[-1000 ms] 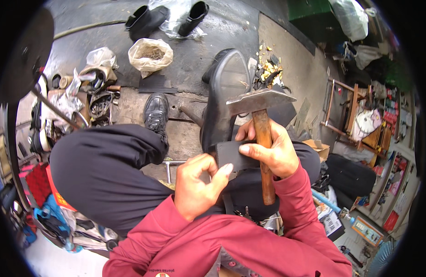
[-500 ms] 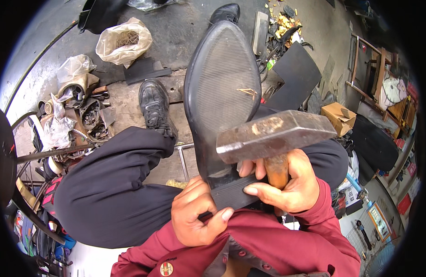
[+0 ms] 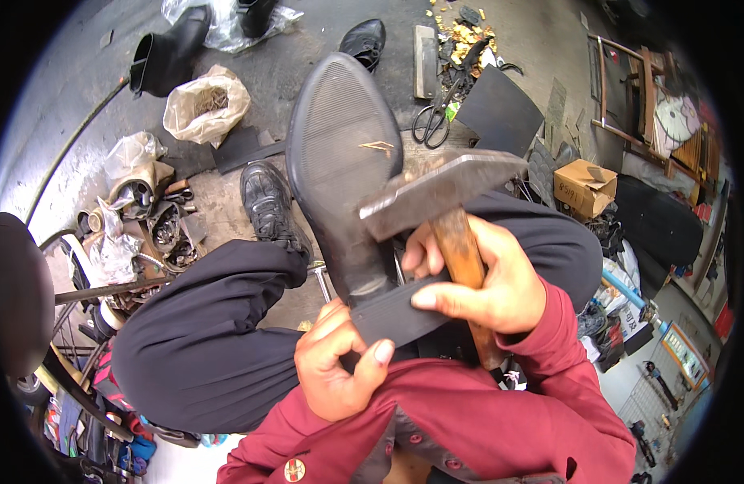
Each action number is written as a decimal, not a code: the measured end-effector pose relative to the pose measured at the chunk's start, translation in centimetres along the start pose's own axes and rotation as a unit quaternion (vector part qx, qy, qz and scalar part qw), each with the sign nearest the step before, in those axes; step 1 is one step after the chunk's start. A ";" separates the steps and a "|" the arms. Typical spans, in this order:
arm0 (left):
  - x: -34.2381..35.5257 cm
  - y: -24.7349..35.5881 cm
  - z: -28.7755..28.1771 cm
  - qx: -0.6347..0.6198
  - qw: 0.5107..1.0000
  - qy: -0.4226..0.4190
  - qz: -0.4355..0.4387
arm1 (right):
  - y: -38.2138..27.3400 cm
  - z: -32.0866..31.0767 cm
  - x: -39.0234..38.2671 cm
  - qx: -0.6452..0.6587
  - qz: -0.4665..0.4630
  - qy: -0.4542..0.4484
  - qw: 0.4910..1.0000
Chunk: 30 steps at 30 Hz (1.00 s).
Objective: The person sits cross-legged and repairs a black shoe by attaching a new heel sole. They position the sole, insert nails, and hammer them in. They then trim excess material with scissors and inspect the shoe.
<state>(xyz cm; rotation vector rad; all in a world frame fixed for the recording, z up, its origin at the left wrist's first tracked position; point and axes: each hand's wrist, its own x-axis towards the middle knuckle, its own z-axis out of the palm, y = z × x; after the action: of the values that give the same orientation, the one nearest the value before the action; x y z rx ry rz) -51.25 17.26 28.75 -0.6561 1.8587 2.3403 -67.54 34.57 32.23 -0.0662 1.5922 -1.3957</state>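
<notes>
An upturned black shoe (image 3: 339, 177) points away from me above my lap, its ribbed sole facing up. Across its heel end lies a ribbed black rubber piece (image 3: 398, 315). My left hand (image 3: 335, 367) grips the left end of that piece between thumb and curled fingers. In my right hand (image 3: 501, 282) is a hammer (image 3: 456, 246), its wooden handle in the palm and its steel head over the shoe's waist. The right thumb also presses on the rubber's right end. Thin tan slivers (image 3: 377, 147) rest on the sole.
Beyond the shoe lie scissors (image 3: 431, 125), a black rubber sheet (image 3: 501, 105) and a whetstone-like bar (image 3: 425, 63). An open bag (image 3: 206, 105) of small thin pieces stands far left. A cardboard box (image 3: 585, 187) sits right; tools and scraps crowd the left.
The hammer has tilted, showing more of its handle. The shoe appears slightly left and lower, the rubber piece lies more slanted, and the view has shifted, bringing the scissors into fuller sight.
</notes>
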 end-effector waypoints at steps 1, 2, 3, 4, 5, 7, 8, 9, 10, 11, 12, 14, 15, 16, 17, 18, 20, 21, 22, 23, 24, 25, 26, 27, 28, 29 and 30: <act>-0.4 0.4 0.0 0.012 0.999 0.002 -0.038 | 0.2 -0.2 -0.2 0.021 0.015 0.007 1.000; -0.5 0.4 0.0 0.018 0.999 -0.001 -0.039 | 0.5 -0.3 -0.4 0.052 0.014 0.019 0.998; -0.6 0.4 0.0 0.013 0.999 -0.001 -0.041 | 0.7 -0.5 -0.6 0.068 0.019 0.021 0.997; -0.6 0.3 0.0 0.009 0.999 -0.001 -0.043 | 1.0 -0.7 -0.7 0.086 0.022 0.025 0.996; -0.7 0.3 0.1 -0.001 0.999 0.000 -0.037 | 1.2 -0.7 -0.8 0.094 0.011 0.025 0.995; -0.7 0.1 0.2 -0.001 1.000 -0.002 -0.029 | 1.5 -0.8 -0.8 0.106 0.016 0.026 0.994; -0.7 0.0 0.2 -0.001 1.000 -0.003 -0.026 | 1.6 -0.9 -0.8 0.112 0.017 0.023 0.993; -0.7 0.0 0.2 0.003 1.000 -0.004 -0.016 | 1.7 -0.9 -0.8 0.113 0.018 0.020 0.993; -0.8 0.0 0.2 -0.002 0.999 -0.003 -0.032 | 1.7 -0.9 -0.7 0.115 0.024 0.024 0.993; -0.9 0.0 0.3 -0.007 0.999 0.000 -0.039 | 1.8 -0.9 -0.7 0.113 0.021 0.024 0.993; -1.0 0.1 0.4 -0.009 0.999 0.005 -0.039 | 1.8 -0.8 -0.6 0.112 0.013 0.023 0.993; -0.9 0.0 0.6 -0.039 0.999 0.007 -0.033 | 1.9 -0.8 -0.5 0.106 -0.006 0.026 0.994; -0.9 -0.1 0.7 -0.035 0.999 0.010 -0.026 | 2.0 -0.8 -0.5 0.107 -0.015 0.027 0.994; -0.9 -0.2 0.7 -0.033 0.999 0.013 -0.015 | 2.0 -0.8 -0.4 0.101 -0.020 0.028 0.994; -1.0 -0.3 1.0 -0.035 0.999 0.025 -0.014 | 2.1 -0.8 -0.4 0.097 -0.027 0.028 0.995; -1.0 -0.4 0.9 -0.035 0.999 0.023 -0.020 | 2.1 -0.8 -0.4 0.095 -0.035 0.027 0.994; -1.0 -0.7 0.8 -0.033 0.999 0.017 -0.026 | 2.2 -0.8 -0.3 0.092 -0.038 0.024 0.995; -1.0 -0.8 0.9 -0.027 0.999 0.020 -0.016 | 2.3 -0.8 -0.2 0.092 -0.043 0.026 0.994; -1.0 -0.9 0.9 -0.027 0.999 0.021 -0.015 | 2.3 -0.7 -0.1 0.093 -0.047 0.028 0.994; -1.0 -1.0 0.9 -0.027 0.999 0.023 -0.013 | 2.4 -0.7 0.0 0.089 -0.058 0.025 0.994; -1.0 -1.0 0.9 -0.029 0.999 0.023 -0.009 | 2.4 -0.6 0.1 0.098 -0.067 0.019 0.993; -1.0 -1.1 0.9 -0.027 0.999 0.021 -0.005 | 2.4 -0.6 0.2 0.106 -0.076 0.013 0.991; -0.9 -1.1 0.9 -0.025 0.999 0.021 -0.002 | 2.4 -0.6 0.3 0.113 -0.085 0.007 0.990; -0.9 -1.1 0.9 -0.024 0.999 0.021 0.000 | 2.5 -0.6 0.4 0.105 -0.086 0.008 0.991; -0.8 -1.2 0.9 -0.022 1.000 0.021 0.003 | 2.5 -0.6 0.5 0.099 -0.085 0.007 0.991; -0.8 -1.2 0.9 -0.022 1.000 0.020 0.003 | 2.5 -0.6 0.6 0.094 -0.084 0.006 0.992; -0.8 -1.2 0.9 -0.021 1.000 0.019 0.003 | 2.5 -0.6 0.7 0.088 -0.083 0.004 0.993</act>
<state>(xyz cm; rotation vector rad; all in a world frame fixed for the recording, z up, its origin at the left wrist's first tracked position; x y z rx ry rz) -50.40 18.58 28.07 -0.7046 1.8342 2.3936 -66.96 35.50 29.76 -0.0887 1.4909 -1.6629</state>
